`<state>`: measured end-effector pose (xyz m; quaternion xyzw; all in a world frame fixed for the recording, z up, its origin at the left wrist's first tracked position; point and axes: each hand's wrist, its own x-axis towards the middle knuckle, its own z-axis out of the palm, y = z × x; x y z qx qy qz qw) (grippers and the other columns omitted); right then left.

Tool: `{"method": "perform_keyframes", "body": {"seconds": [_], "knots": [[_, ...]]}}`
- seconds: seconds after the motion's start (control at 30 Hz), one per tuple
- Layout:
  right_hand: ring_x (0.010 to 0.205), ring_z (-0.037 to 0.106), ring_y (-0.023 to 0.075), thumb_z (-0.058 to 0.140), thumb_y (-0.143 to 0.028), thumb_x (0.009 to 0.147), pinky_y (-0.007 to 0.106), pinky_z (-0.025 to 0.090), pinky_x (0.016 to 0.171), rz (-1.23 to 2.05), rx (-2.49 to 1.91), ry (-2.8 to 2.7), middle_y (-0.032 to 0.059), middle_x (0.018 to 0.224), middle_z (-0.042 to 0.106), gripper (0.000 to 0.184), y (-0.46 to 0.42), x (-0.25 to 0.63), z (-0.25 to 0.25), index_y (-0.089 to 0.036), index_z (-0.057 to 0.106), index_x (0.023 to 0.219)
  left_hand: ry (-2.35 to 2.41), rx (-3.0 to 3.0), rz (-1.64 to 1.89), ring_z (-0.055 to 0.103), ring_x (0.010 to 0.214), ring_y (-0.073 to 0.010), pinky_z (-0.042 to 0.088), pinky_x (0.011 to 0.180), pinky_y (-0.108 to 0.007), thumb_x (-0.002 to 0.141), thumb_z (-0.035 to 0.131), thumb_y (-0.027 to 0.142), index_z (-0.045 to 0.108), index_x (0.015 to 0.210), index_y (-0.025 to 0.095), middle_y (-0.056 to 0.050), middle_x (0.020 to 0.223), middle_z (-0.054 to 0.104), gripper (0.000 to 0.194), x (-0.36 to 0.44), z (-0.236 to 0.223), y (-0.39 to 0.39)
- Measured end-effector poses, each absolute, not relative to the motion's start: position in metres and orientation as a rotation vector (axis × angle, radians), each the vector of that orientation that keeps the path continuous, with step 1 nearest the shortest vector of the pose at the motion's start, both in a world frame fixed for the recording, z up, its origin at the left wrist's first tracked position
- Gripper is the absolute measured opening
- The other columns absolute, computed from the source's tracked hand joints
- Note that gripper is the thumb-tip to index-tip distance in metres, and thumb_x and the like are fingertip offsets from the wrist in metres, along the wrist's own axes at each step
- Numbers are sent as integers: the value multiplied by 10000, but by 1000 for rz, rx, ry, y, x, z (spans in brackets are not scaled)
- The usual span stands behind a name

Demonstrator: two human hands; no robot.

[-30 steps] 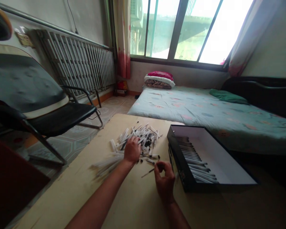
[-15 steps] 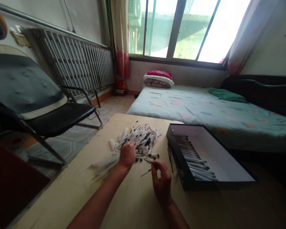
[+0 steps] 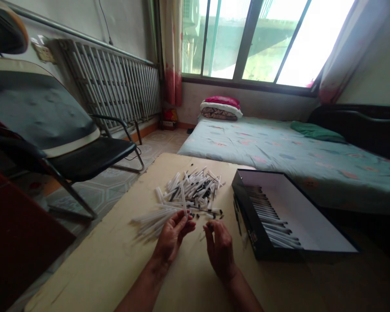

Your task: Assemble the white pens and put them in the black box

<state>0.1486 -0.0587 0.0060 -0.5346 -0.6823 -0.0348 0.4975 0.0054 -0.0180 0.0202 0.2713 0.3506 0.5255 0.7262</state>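
Left hand [image 3: 173, 237]: narrow, pinching white pen barrel [image 3: 183, 201], long axis toward 12 o'clock
Right hand [image 3: 219, 249]: narrow pinch, anything held too small to tell
Loose pen pile [image 3: 191, 190]: 12 o'clock, nearer left hand

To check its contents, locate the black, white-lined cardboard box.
In the head view, the black, white-lined cardboard box sits on the table, right of the loose white pens and the right hand.

Smooth plastic pen barrels [image 3: 190, 190]
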Motion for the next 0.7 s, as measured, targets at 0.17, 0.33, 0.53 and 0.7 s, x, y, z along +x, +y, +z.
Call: {"method": "perform_keyframes", "body": {"seconds": [0.17, 0.33, 0.53, 0.7], "knots": [[715, 548, 161, 407, -221, 912, 274, 437, 659, 11, -1376, -1723, 34, 729, 574, 190, -53, 143, 2, -192, 543, 783, 715, 629, 1180, 667, 782, -185, 507, 772, -330, 711, 662, 202, 574, 847, 161, -44, 850, 679, 168, 2, 18, -14], [732, 621, 162, 432, -178, 901, 265, 457, 682, -18, -1259, -1815, 76, 825, 667, 239, -58, 143, 7, -151, 576, 1090, 678, 537, 1260, 675, 799, -180, 506, 802, -353, 726, 623, 164, 512, 985, 207, -29, 817, 702, 284, -2, 19, -11], [690, 643, 148, 446, -181, 882, 230, 454, 663, 15, -1293, -1886, 74, 771, 685, 226, -68, 136, 8, -150, 631, 1007, 656, 429, 1281, 677, 802, -176, 511, 822, -345, 728, 590, 123, 532, 909, 182, -49, 828, 708, 199, -4, 14, -8], [656, 641, 141, 425, -190, 885, 218, 438, 636, -21, -1336, -1879, 66, 730, 679, 224, -67, 134, 9, -158, 638, 948, 662, 417, 1270, 676, 799, -173, 509, 832, -349, 727, 587, 124, 558, 884, 174, -46, 814, 705, 168, -4, 15, -9]]}}
